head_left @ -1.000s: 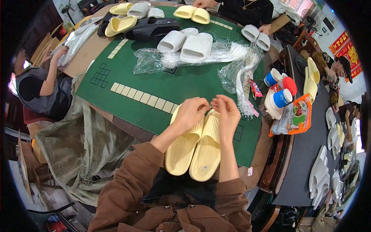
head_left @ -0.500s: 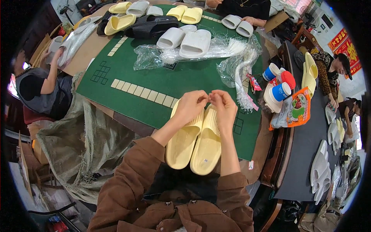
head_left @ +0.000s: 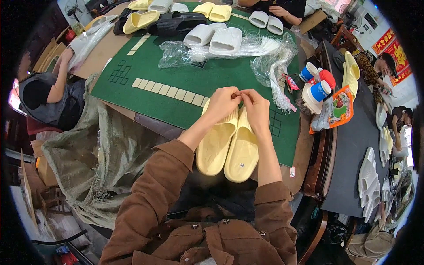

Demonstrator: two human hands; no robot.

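My left hand and my right hand meet fingertip to fingertip above the front ends of two pale yellow slippers. Both hands are closed in a pinch; whatever sits between the fingers is too small to make out. Side by side below them lie the left slipper and the right slipper, heels toward me and overhanging the table's near edge. A small round sticker marks the right one's insole. My hands partly hide the ribbed straps. Beyond my right hand lies a bundle of thin clear plastic strands.
White slippers rest on clear plastic bags on the green table mat. Black slippers and more yellow ones stand farther back. Paper cups and an orange snack bag crowd the right edge. Co-workers sit around; a sack hangs at left.
My fingertips have come closer together and now touch. The slippers and table sit higher in the picture as the view shifts. The person at the back has lifted a hand off the grey slippers.
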